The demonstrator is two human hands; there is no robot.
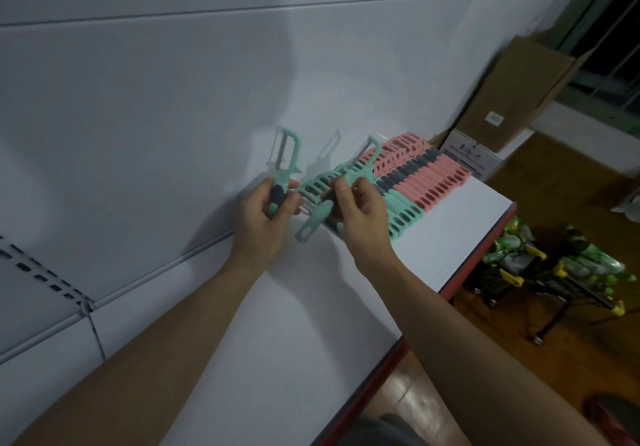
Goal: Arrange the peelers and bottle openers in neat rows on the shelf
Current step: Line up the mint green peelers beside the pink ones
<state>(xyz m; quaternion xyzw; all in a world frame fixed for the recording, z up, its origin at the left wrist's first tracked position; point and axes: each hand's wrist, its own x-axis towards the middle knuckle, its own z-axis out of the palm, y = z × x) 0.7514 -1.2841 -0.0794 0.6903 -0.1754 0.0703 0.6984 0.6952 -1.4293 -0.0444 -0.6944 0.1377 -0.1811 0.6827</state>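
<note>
I've got the left hand with its grip closed round the dark handle of a mint peeler, held above the shelf close to the back wall, long axis upright, blade head up. Right hand is just beside it, grip closed on a second mint peeler, which is tilted with its blade head up-right toward the wall and its loop end down-left. Behind it the mint row and pink row lie side by side on the shelf, long axes running wall to front edge, loop ends toward the front.
</note>
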